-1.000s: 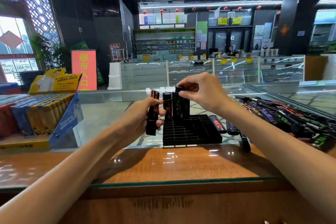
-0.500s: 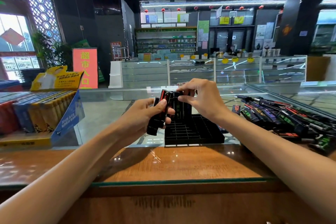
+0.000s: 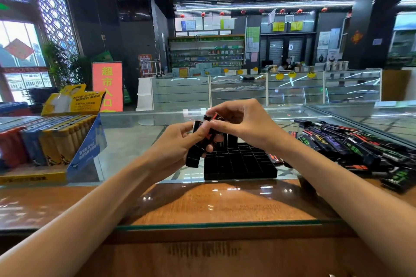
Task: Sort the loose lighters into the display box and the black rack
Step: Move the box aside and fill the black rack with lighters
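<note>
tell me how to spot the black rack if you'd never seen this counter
On the glass counter, look dead centre, just past the wooden edge. The rack is the flat square tray of small open cells lying there. It is plain black and gridded, unlike the yellow-and-blue display box on its left and the loose lighters heaped on its right.

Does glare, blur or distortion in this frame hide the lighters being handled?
Head view: fisheye stretches the forearms; ceiling lights glare on the counter; the lighters held by the left hand and right hand are blurred, labels unreadable; rack cells are clear.
</note>
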`<state>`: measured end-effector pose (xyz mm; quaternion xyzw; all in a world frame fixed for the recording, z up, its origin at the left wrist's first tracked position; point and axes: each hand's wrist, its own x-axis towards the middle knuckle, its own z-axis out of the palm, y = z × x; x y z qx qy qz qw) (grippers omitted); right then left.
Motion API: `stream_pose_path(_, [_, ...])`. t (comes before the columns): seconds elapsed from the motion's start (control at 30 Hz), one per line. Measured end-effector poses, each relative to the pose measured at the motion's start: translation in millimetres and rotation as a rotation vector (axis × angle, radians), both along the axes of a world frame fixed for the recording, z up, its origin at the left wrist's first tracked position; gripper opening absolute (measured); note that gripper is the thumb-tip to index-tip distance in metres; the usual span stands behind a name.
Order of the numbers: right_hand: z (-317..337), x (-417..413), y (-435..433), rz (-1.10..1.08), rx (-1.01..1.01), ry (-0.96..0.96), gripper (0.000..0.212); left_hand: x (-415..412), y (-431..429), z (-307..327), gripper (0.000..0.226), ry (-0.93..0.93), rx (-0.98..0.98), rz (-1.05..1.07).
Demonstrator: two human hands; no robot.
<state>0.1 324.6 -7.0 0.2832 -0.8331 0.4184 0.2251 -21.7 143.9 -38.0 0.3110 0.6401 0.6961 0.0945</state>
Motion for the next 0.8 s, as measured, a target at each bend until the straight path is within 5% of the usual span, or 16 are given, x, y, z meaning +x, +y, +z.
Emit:
stream_pose_path(0.13, [5.6,2.1,14.9,0.075,0.017,-0.069,0.016,0.3,0.4,0.8,0.04,-0.017,0.0,0.023])
stream_pose_path(0.37, [-1.7,4.0,6.9,-0.044,0.442,0.195,0.023,1.5,0.0,-0.7,0.029,-0.003,-0.147,0.125])
stream_pose_path(0.6, [2.6,-2.0,19.4,-0.157,0.13,0.138,0.016,-0.6,-4.4,7.3,0.027,-0.198,0.054,0.219])
stream_pose_path(0.8, [-3.7,-4.4,18.5,-0.086,-0.016,-0.082,0.026,2.2,-0.9,8.8,0.026,-0.253,0.027,0.233])
